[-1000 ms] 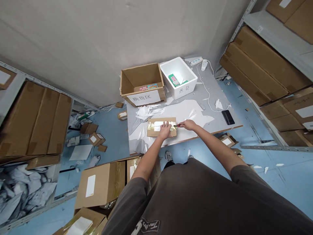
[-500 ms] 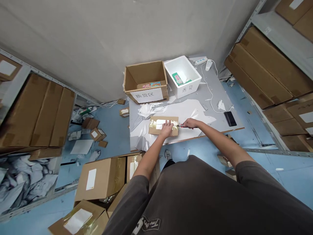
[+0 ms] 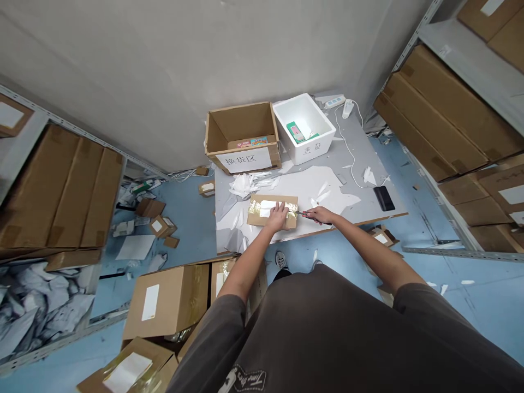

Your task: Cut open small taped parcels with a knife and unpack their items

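Note:
A small cardboard box (image 3: 256,219) with shiny tape and a white label lies on the table, its long side toward me. My left hand (image 3: 277,216) rests on its top, over the label and tape, with the fingers stretched out and spread. In my right hand (image 3: 318,214) is a slim dark-handled knife (image 3: 327,222), the fingers closed around it. The knife's tip meets the taped right end of the box; how deep it goes I cannot tell.
Behind stand an open cardboard carton (image 3: 241,123) and a white foam box (image 3: 313,147), both holding small packages. Torn paper (image 3: 243,184) litters the table (image 3: 356,142). A phone (image 3: 383,198) and a cable lie right. Large cartons (image 3: 164,300) crowd my left side.
My right hand has shifted slightly down, and the knife handle now slants more toward me. The left hand stays on the box. The whole view has drifted a little.

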### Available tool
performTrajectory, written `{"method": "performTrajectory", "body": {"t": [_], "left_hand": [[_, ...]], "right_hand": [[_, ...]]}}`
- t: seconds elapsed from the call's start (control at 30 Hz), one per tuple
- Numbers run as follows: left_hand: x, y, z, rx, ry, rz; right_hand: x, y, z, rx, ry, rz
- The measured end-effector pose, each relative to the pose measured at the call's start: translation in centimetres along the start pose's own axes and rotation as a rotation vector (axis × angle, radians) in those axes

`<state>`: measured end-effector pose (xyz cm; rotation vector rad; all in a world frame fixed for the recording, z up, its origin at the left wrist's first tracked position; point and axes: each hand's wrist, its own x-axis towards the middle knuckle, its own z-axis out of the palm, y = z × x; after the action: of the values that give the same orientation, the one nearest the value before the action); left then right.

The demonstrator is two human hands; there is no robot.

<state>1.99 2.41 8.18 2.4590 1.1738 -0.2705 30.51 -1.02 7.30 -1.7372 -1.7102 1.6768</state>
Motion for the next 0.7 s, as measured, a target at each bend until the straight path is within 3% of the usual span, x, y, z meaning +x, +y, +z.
{"method": "performTrajectory", "body": {"t": [0.2,0.5,0.7], "left_hand": [[0.9,-0.1,-0.8,-0.026,-0.061,-0.020],[0.8,-0.2,-0.3,0.004,-0.049,-0.013],[1.2,-1.0,-1.1,0.007,-0.025,0.005]], "right_hand": [[-0.3,0.1,0.8,-0.098,0.012,-0.051],[-0.1,-0.3,1.7,0.020,-0.006,0.044],[-0.4,-0.6,1.9,0.045,-0.133,0.053]]}}
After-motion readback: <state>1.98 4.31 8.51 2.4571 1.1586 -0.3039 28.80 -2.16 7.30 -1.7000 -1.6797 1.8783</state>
